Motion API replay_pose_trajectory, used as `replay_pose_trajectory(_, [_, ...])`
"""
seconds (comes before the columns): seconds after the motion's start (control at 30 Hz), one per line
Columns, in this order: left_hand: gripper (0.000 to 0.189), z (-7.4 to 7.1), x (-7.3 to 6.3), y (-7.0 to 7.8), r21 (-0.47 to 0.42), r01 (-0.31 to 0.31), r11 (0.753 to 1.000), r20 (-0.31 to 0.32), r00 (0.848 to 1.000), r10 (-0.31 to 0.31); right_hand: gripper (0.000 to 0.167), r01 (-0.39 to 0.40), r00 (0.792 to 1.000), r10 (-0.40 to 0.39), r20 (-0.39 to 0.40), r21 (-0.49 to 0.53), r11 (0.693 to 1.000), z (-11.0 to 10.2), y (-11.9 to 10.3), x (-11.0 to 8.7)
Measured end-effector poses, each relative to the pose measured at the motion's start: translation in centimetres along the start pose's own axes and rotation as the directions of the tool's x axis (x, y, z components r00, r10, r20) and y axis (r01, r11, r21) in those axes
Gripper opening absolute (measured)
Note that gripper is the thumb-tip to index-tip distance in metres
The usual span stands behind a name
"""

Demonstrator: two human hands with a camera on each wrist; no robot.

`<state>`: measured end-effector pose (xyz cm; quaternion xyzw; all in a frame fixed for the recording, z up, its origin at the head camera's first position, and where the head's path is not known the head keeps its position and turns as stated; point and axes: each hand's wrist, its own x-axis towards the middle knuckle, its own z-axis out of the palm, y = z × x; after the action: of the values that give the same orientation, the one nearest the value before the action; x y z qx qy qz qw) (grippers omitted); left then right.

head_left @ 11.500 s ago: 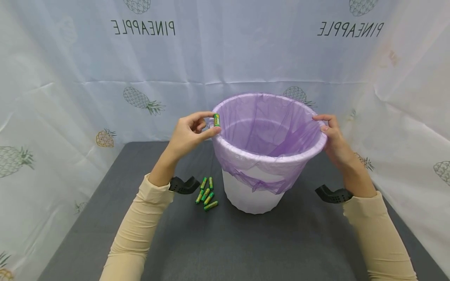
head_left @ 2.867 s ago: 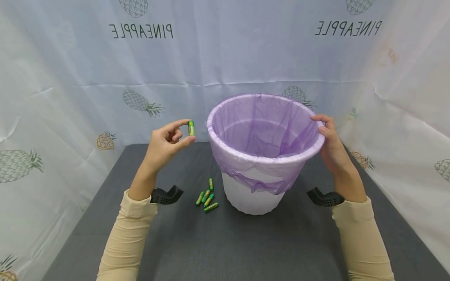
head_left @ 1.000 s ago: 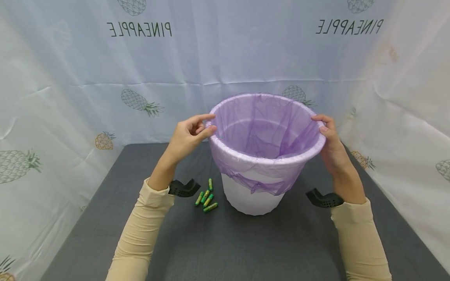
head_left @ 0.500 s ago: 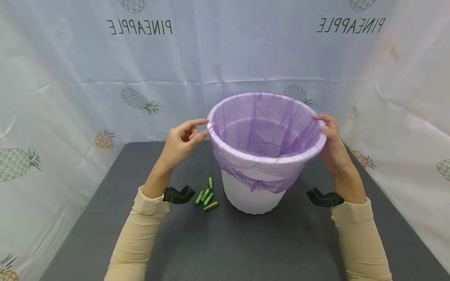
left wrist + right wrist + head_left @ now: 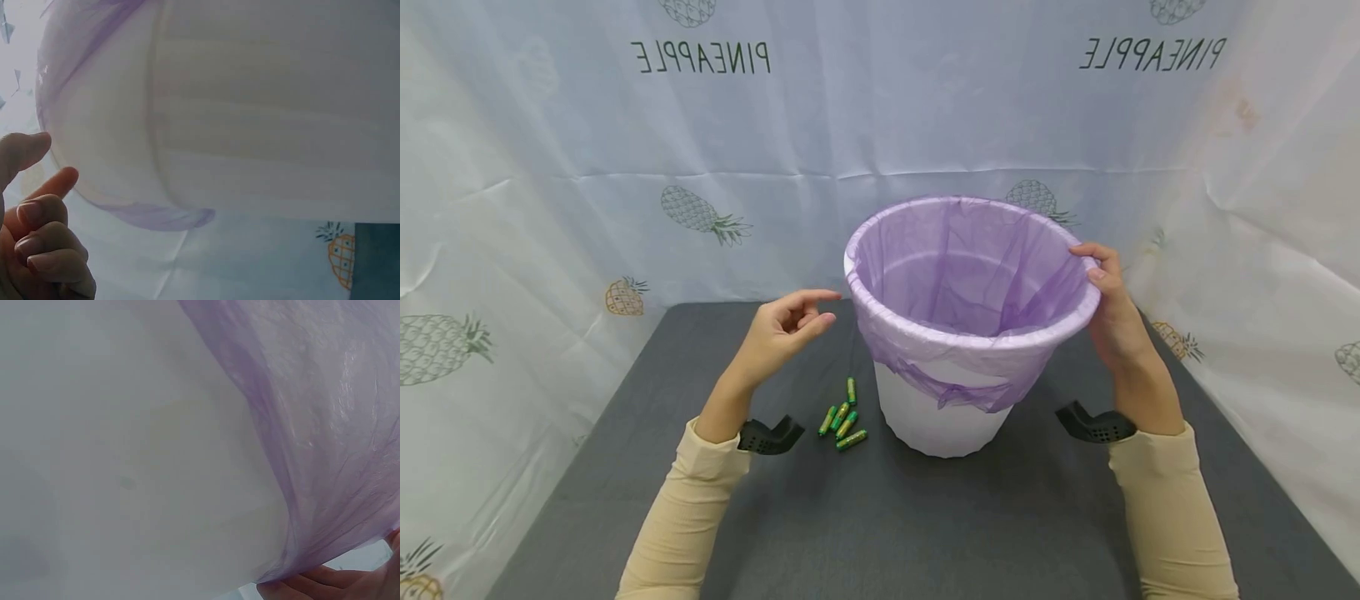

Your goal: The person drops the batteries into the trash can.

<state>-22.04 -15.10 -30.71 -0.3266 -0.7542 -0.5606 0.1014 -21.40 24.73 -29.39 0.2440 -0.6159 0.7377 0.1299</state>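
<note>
Below left grip (image 5: 775, 333); five batteries (image 5: 846, 425)

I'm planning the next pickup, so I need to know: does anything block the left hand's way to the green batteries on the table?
Nothing visible does: in the head view, no object lies between the left hand and the green batteries. The white bin stands to the batteries' right, beside that path rather than across it.
</note>
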Motion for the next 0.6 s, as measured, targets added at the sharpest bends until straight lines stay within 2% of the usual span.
replay_pose_trajectory(0.13, [0.027,-0.1,-0.7,-0.7,0.027,0.048,0.998,0.015,0.999,-0.048,0.021,-0.004,1.0,0.004,-0.01,-0.002,1.0,0.0,-0.1,0.0])
replay_pose_trajectory(0.3, [0.027,-0.3,-1.7,-1.5,0.055,0.099,0.994,0.068,0.992,-0.103,0.021,-0.011,1.0,0.011,-0.02,-0.003,1.0,0.1,-0.2,0.0])
replay_pose_trajectory(0.6, [0.027,-0.3,-3.4,-3.7,0.071,0.139,0.988,0.175,0.973,-0.15,0.021,-0.012,1.0,0.011,-0.016,-0.008,1.0,0.1,-0.2,0.0])
